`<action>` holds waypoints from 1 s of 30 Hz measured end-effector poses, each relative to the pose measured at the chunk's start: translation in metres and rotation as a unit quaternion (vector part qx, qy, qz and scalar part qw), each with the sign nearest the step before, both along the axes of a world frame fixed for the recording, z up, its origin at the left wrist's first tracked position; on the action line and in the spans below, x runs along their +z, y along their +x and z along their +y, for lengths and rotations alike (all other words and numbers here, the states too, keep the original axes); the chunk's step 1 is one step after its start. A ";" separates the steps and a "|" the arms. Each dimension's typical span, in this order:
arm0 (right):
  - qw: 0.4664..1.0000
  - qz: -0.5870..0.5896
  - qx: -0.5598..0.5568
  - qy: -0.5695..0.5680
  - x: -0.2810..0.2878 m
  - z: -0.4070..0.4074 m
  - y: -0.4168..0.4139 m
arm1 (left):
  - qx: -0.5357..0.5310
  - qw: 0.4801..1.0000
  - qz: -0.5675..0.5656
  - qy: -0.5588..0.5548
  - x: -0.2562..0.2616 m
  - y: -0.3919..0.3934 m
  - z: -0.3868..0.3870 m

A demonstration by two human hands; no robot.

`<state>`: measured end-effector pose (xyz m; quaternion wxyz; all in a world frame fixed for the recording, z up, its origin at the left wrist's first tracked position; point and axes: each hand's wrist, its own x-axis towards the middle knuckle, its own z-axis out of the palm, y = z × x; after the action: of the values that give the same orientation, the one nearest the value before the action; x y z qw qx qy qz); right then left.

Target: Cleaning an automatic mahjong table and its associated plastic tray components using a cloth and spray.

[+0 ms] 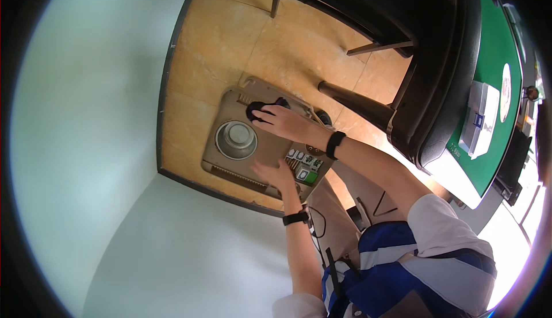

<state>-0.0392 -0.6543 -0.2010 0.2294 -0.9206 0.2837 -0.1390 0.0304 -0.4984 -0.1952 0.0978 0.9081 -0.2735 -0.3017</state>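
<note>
Before me stands a low brown stand (276, 144) with a moulded top. My right hand (280, 122) is closed over a bunched dark cloth (257, 110) against its upper part. Nearer the lower edge, my left hand (272, 175) is slightly blurred, fingers apart, holding nothing; whether it touches the top I cannot tell. Left of both hands, a round metal bowl (220, 140) sits in the stand, with a lidded or cup-like metal piece (239, 133) inside. Mahjong-like tiles (308, 159), several white-faced and one with a green side (311, 176), lie beside my left wrist.
A mahjong table (483, 29) with green felt and a dark padded rim stands at right, bearing a clear plastic case (479, 120). Its dark leg (353, 102) slants near the stand. A black chair (345, 7) is behind. A pale wall (86, 102) borders the left.
</note>
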 end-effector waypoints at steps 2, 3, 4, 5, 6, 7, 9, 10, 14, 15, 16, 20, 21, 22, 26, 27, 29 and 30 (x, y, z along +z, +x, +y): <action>0.998 0.012 -0.011 -0.067 -0.005 0.001 0.026 | 0.024 0.999 -0.030 0.033 -0.008 0.018 0.031; 0.991 0.034 -0.006 -0.131 -0.003 -0.005 0.035 | 0.038 0.995 -0.065 0.071 -0.010 0.025 0.046; 0.991 0.034 0.012 -0.132 -0.006 -0.009 0.041 | 0.055 0.994 -0.061 0.072 -0.013 0.030 0.061; 0.987 0.071 0.007 -0.147 -0.013 -0.013 0.047 | 0.096 0.990 -0.058 0.081 -0.016 0.033 0.073; 0.980 0.109 0.001 -0.164 -0.019 -0.018 0.048 | 0.135 0.985 -0.052 0.090 -0.017 0.033 0.080; 0.979 0.112 0.018 -0.167 -0.025 -0.023 0.049 | 0.163 0.980 -0.028 0.107 -0.017 0.031 0.086; 0.967 0.140 0.010 -0.214 -0.031 -0.024 0.060 | 0.213 0.975 0.003 0.068 -0.031 0.038 0.116; 0.967 0.135 0.025 -0.215 -0.030 -0.021 0.067 | 0.247 0.968 0.028 0.027 -0.038 0.042 0.134; 0.962 0.153 0.030 -0.225 -0.031 -0.019 0.047 | 0.319 0.892 0.319 -0.026 -0.036 0.039 0.140; 0.966 0.147 0.041 -0.211 -0.025 -0.013 0.060 | 0.333 0.891 0.307 -0.039 -0.047 0.043 0.164; 0.968 0.146 0.050 -0.197 -0.023 -0.008 0.068 | 0.345 0.888 0.300 -0.049 -0.054 0.042 0.180; 0.966 0.190 0.063 -0.165 -0.022 -0.022 0.045 | 0.288 0.914 0.273 -0.084 -0.042 0.031 0.150; 0.963 0.223 0.058 -0.138 -0.022 -0.019 0.041 | 0.293 0.912 0.273 -0.085 -0.042 0.031 0.151; 0.959 0.256 0.052 -0.111 -0.023 -0.017 0.038 | 0.286 0.913 0.278 -0.089 -0.042 0.032 0.152; 0.955 0.250 0.048 -0.154 -0.023 -0.014 0.044 | 0.266 0.917 0.290 -0.060 -0.040 0.037 0.149; 0.955 0.241 0.062 -0.159 -0.022 -0.018 0.043 | 0.265 0.917 0.293 -0.061 -0.038 0.037 0.147; 0.956 0.232 0.075 -0.165 -0.020 -0.022 0.045 | 0.276 0.918 0.280 -0.047 -0.036 0.035 0.146; 0.955 0.229 0.077 -0.175 -0.019 -0.022 0.047 | 0.275 0.919 0.280 -0.047 -0.039 0.034 0.149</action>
<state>0.0082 -0.6766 -0.2203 0.0035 -0.9725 0.2283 0.0459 0.0641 -0.3496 -0.2345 0.2923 0.8205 0.0118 -0.4912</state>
